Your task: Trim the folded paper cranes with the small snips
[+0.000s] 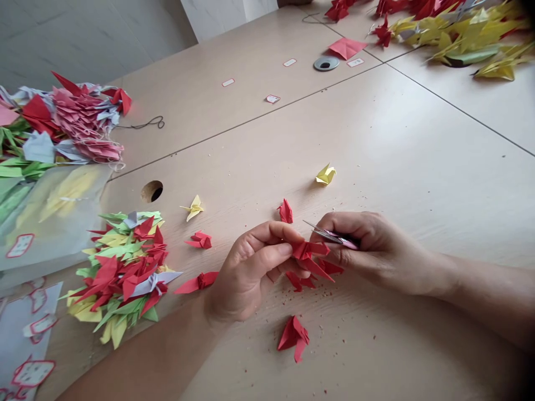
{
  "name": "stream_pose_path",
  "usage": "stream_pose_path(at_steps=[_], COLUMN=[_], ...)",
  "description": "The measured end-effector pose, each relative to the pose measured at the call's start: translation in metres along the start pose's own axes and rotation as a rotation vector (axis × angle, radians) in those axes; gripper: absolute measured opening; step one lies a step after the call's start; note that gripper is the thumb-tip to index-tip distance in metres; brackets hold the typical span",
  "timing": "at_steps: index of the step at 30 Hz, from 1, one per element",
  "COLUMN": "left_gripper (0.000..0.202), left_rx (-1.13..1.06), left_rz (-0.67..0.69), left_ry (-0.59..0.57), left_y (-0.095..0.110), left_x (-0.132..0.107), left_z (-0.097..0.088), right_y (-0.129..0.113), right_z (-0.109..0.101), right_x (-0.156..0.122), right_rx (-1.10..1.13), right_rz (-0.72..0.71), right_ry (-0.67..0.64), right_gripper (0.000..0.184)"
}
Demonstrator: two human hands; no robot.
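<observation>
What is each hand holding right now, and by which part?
The left hand pinches a red paper crane by its body. The right hand holds a small metal tool by its rear end.

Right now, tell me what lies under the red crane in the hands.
Under the red crane, more red cranes lie on the table amid red crumbs. The left hand covers whatever lies further left beneath it; the right hand holds a small metal tool.

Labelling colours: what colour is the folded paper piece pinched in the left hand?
Red. The paper piece in the left hand shows best in the head view.
</observation>
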State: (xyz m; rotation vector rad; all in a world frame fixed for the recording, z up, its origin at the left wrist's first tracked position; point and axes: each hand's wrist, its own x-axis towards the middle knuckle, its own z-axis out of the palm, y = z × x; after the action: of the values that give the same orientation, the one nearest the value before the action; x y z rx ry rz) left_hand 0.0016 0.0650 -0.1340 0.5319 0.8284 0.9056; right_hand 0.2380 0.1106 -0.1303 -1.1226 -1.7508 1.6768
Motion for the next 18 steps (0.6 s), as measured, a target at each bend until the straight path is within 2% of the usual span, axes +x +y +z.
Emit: stream_pose_path(at_steps=[5, 12, 18], left_gripper=[0.041, 0.035, 0.035], left_rx=[0.015, 0.076, 0.141], left_rz=[0.057, 0.174, 0.224], left_ry=[-0.006, -0.010, -0.056], left_y=[0.000, -0.009, -0.014], left_x=[0.002, 0.004, 0.003], left_z=[0.001, -0.005, -0.004], right_y=[0.007, 0.002, 0.007], right_z=[-0.001, 0.000, 0.002], right_x=[-0.002, -0.006, -0.008], right_rx=[0.025, 0.023, -0.018], right_rz=[-0.018, -0.068, -0.153], right_ry=[-0.038, 0.040, 0.090], right_gripper=[0.055, 0.057, 0.027])
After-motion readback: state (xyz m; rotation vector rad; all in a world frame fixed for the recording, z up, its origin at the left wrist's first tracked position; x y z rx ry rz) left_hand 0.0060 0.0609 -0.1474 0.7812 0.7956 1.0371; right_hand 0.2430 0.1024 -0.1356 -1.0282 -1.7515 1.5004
